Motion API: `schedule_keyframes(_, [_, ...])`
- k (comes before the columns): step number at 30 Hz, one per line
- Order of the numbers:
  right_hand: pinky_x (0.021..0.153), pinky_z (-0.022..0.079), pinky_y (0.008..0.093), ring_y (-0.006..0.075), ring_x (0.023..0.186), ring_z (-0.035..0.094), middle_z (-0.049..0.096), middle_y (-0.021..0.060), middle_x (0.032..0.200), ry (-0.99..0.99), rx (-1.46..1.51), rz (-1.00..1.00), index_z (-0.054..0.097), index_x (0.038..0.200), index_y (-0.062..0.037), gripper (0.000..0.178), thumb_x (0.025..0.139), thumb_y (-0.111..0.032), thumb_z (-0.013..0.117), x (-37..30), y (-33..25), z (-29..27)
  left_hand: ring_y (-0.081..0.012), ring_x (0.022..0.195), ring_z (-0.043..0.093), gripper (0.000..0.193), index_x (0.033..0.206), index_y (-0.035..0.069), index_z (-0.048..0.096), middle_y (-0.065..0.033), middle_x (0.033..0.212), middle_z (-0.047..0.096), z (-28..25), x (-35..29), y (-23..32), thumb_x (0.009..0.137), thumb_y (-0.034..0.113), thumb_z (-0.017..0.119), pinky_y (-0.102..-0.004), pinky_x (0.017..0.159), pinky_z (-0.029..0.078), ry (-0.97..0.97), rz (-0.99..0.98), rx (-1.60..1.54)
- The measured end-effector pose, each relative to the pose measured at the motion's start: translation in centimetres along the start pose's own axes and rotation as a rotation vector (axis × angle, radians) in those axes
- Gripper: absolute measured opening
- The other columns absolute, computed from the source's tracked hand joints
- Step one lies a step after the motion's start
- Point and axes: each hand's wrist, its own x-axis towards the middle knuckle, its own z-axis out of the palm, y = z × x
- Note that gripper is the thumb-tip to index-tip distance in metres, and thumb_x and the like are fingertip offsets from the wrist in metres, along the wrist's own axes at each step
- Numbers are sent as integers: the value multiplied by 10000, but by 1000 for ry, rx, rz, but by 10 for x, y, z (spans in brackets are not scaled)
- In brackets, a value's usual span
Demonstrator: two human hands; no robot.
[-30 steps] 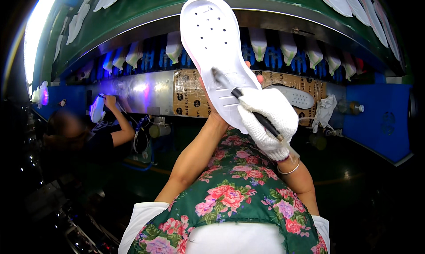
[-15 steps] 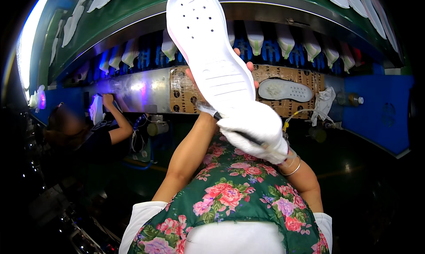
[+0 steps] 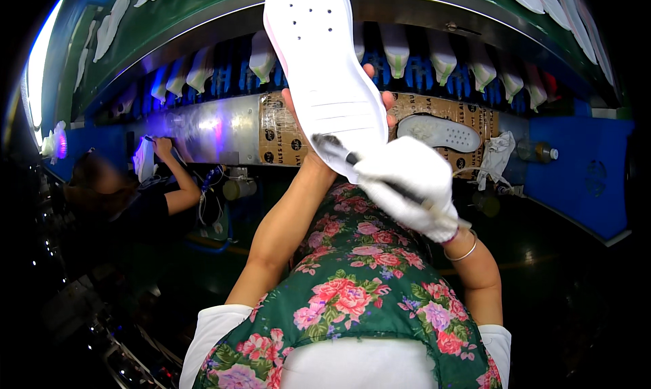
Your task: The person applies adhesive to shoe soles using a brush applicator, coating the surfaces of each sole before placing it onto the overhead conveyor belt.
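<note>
A white shoe sole [image 3: 332, 70] with small dark holes at its far end stretches away from me, inner face up. Beneath it, my left hand [image 3: 388, 104] is wrapped round the sole, fingertips at its right edge and thumb at its left. My right hand [image 3: 407, 182], in a white knitted glove, is closed on a brush [image 3: 330, 146]. The dark bristles lie over the sole's near end, blurred by motion. Part of the brush handle is hidden in the glove.
A grey sole [image 3: 437, 133] lies on cardboard [image 3: 281, 141] over a metal bench [image 3: 196, 128]. Further right are a white cloth [image 3: 498, 155] and a bottle [image 3: 542, 152]. Whitish pieces [image 3: 397, 47] line a blue rack. At left, another person's hand [image 3: 163, 147] holds a white shoe [image 3: 144, 160].
The brush has moved right, from beside the sole's near left edge onto its near end. My right hand has shifted slightly right, and the sole slightly right and away from me.
</note>
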Motion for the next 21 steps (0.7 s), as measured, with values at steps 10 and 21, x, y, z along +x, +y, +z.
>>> schedule_keyframes(10, [721, 554, 359, 279, 824, 712, 749, 103, 961, 22, 26, -81, 755, 1006, -81, 265, 751, -49, 819, -6, 9, 6, -501, 1174, 549, 1230, 1513, 16, 310, -327, 1332, 492, 14, 8, 17, 686, 851, 674, -584, 929, 552, 26, 17, 148])
schedule_keyframes(21, [751, 557, 373, 275, 859, 717, 751, 109, 1041, 3, -135, -184, 761, 1060, -89, 317, 751, -22, 786, -18, 0, 7, -498, 1126, 615, 1099, 1508, 15, 415, -283, 1394, 525, 27, 24, 30, 763, 800, 610, -558, 936, 571, 9, -136, 187])
